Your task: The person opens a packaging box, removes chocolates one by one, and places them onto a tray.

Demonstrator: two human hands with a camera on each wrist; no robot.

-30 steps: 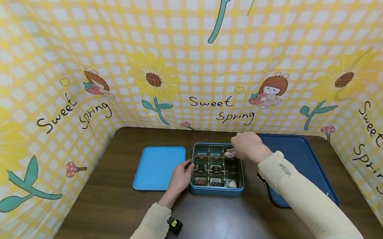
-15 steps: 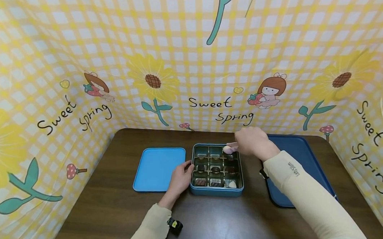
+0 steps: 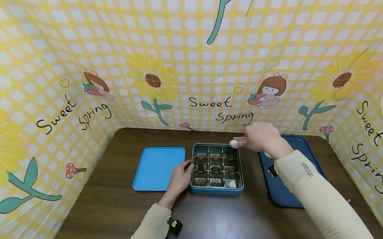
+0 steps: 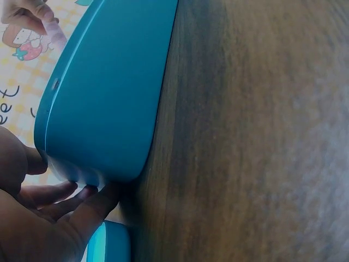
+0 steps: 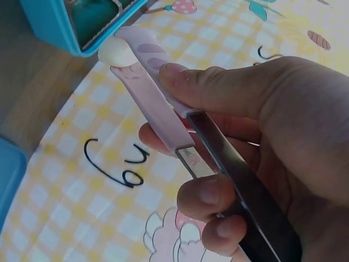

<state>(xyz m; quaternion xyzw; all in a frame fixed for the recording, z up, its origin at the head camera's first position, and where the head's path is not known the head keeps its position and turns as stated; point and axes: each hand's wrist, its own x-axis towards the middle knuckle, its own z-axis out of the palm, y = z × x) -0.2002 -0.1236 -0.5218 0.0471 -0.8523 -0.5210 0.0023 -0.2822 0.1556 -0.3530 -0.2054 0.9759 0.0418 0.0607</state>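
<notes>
My right hand [image 3: 262, 137] holds tongs [image 5: 158, 101] with pale pink and lilac tips, in the right wrist view. A round white chocolate [image 5: 117, 52] is pinched between those tips, above the box's far right corner in the head view. The blue box [image 3: 217, 191] has a divided insert; dark chocolates [image 3: 201, 181] sit in several of its front and middle compartments. One whitish chocolate [image 3: 232, 183] lies in the front right compartment. My left hand [image 3: 180, 178] rests against the box's left side, its fingertips touching the outer wall in the left wrist view.
Left of the box lies a light blue lid [image 3: 158, 168]. A dark blue tray [image 3: 285, 196] lies at the right, partly under my right arm, with a whitish thing at its left edge. A patterned cloth [image 3: 182, 43] surrounds the wooden table [image 3: 102, 201].
My right hand has risen out of the far right compartment and moved right, carrying the white chocolate in the tongs past the box's rim. My left hand stays in place.
</notes>
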